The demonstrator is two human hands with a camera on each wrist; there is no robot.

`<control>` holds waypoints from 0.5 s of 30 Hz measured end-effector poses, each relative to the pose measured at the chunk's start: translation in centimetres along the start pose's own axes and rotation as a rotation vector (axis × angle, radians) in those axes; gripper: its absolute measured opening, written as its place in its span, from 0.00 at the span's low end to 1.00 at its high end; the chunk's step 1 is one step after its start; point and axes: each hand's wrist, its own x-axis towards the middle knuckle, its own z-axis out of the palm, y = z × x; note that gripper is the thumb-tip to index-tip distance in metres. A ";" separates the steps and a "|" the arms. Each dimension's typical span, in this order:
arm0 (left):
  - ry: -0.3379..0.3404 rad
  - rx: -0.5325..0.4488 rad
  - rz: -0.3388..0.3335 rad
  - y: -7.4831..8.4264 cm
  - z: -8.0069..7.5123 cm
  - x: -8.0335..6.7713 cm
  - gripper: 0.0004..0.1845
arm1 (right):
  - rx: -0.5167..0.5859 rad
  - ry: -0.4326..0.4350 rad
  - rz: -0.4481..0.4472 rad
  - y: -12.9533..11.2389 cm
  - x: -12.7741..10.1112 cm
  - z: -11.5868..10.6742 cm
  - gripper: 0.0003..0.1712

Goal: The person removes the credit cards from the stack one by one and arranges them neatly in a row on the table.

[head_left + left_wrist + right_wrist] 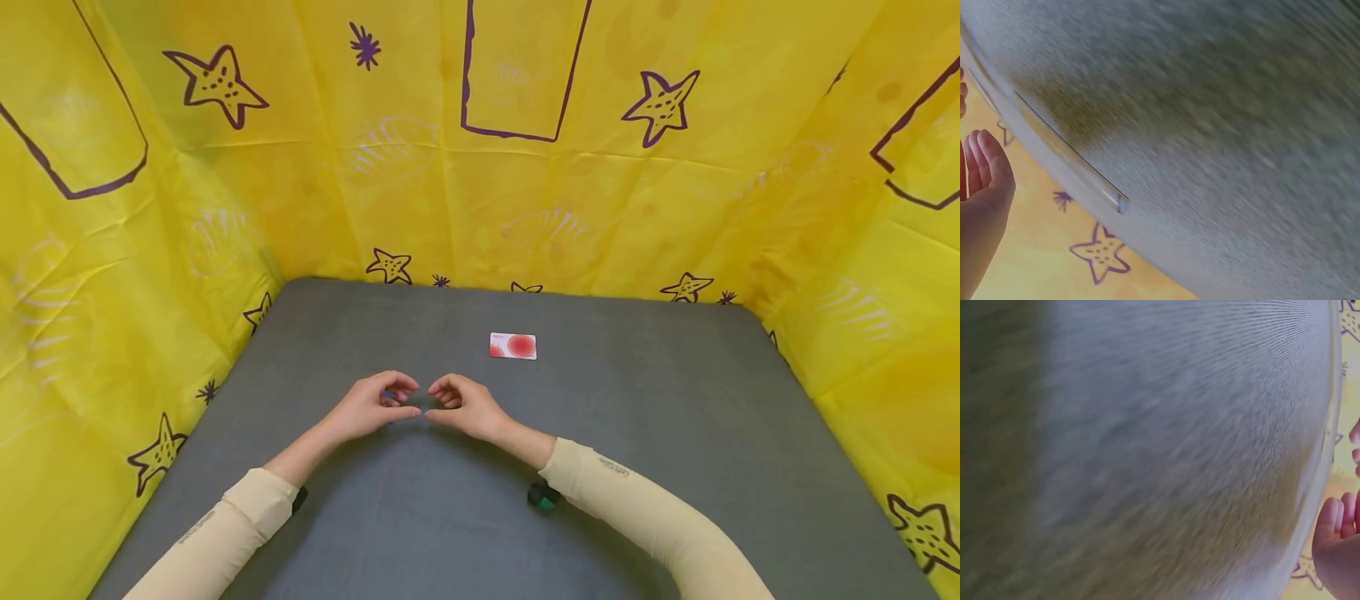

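Observation:
My left hand (378,406) and right hand (468,408) face each other above the grey table, fingers loosely bent. Their fingertips are close together, with a small gap between them. Neither hand visibly grips anything. A bit of blue (388,395) shows through the space between the left thumb and fingers; the rest of it is hidden, and I cannot tell what it is. Beyond the hands a white card with red circles (513,346) lies flat on the table, touched by neither. Each wrist view catches part of a hand at its edge.
The grey table (675,417) has rounded far corners. A yellow cloth (495,200) with purple starfish drawings hangs behind it and along both sides. Dark devices sit under the wrists, the right one (543,496) with a green part.

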 end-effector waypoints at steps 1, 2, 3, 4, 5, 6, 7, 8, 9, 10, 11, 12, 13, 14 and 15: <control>-0.003 -0.006 0.005 0.1 0.2 0.1 0.21 | 0.006 0.004 0.003 0.1 -0.2 -0.2 0.18; -0.006 -0.012 0.009 0.2 0.4 0.2 0.21 | 0.013 0.009 0.005 0.2 -0.3 -0.5 0.18; -0.008 -0.016 0.018 0.3 0.5 0.3 0.21 | 0.018 0.013 0.009 0.4 -0.5 -0.7 0.19; -0.013 -0.031 0.017 1.0 0.6 0.3 0.20 | 0.024 0.018 0.013 0.5 -0.7 -1.0 0.18; -0.016 -0.038 0.020 1.1 0.8 0.4 0.20 | 0.037 0.023 0.018 0.7 -0.8 -1.2 0.19; -0.018 -0.047 0.021 1.2 0.9 0.5 0.20 | 0.045 0.026 0.020 0.8 -1.0 -1.4 0.19; -0.021 -0.053 0.026 1.3 1.1 0.5 0.20 | 0.050 0.029 0.029 1.0 -1.2 -1.6 0.19; -0.024 -0.059 0.027 1.4 1.3 0.6 0.20 | 0.051 0.031 0.034 1.2 -1.3 -1.9 0.19; -0.026 -0.064 0.029 1.5 1.5 0.7 0.20 | 0.057 0.033 0.042 1.3 -1.5 -2.1 0.19; -0.029 -0.068 0.026 1.6 1.6 0.8 0.20 | 0.060 0.034 0.048 1.4 -1.7 -2.4 0.19; -0.031 -0.064 0.030 1.1 1.9 1.0 0.20 | 0.062 0.037 0.050 1.5 -1.8 -2.6 0.20; -0.036 -0.067 0.033 1.3 2.1 1.1 0.21 | 0.052 0.040 0.053 1.6 -2.0 -2.8 0.19; -0.038 -0.067 0.032 1.4 2.3 1.3 0.21 | 0.052 0.043 0.053 1.6 -2.1 -3.0 0.19; -0.040 -0.066 0.030 1.5 2.4 1.4 0.21 | 0.046 0.046 0.039 1.8 -2.3 -3.2 0.19; -0.040 -0.064 0.031 1.6 2.5 1.5 0.21 | 0.053 0.050 0.036 1.8 -2.4 -3.4 0.20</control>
